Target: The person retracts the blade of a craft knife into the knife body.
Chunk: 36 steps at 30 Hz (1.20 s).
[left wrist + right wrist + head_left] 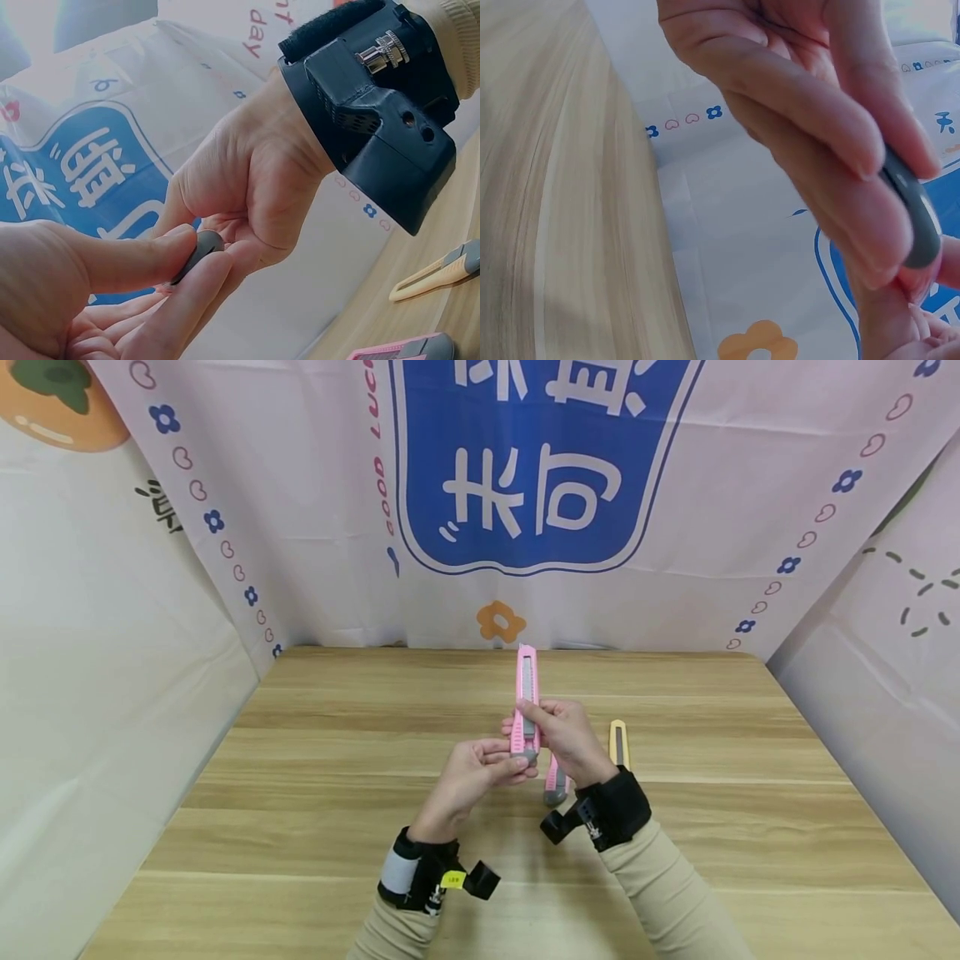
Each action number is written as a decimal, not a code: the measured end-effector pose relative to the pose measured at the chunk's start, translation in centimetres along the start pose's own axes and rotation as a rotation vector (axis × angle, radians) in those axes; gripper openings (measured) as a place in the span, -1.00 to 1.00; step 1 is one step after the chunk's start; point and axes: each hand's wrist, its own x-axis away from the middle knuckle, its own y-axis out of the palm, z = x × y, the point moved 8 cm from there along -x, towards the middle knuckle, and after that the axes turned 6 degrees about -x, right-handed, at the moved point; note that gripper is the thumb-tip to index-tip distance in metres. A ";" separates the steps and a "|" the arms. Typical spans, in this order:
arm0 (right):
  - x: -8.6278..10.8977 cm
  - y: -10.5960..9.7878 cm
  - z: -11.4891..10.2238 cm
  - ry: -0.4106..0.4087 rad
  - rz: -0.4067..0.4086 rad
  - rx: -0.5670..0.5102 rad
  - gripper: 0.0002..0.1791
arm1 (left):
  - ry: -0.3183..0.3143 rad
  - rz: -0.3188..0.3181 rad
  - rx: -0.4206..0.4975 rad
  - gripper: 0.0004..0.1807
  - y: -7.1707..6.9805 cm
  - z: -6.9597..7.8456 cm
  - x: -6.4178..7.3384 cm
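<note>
A pink utility knife with a grey end cap is held upright between both hands, well above the table. My left hand pinches its lower end at the cap, thumb in front and fingers behind. Higher up, my right hand grips the knife's body, its thumb lying over the front near the slider. The grey cap also shows between fingertips in the right wrist view. Below the right hand, a second pink utility knife lies on the table, partly hidden by that hand.
A yellow utility knife lies right of the second pink one, its lower part covered by the right wrist. The wooden table ends at a printed cloth backdrop, with cloth on both sides too.
</note>
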 end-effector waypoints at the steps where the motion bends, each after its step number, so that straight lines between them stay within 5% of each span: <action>1: 0.0 0.0 0.0 0.001 0.000 -0.001 -0.55 | 0.002 -0.001 0.000 -0.63 0.0 0.0 0.0; 36: 0.2 0.2 -0.4 -0.043 -0.027 0.041 -0.58 | 0.000 0.002 0.021 -0.64 0.0 0.2 0.1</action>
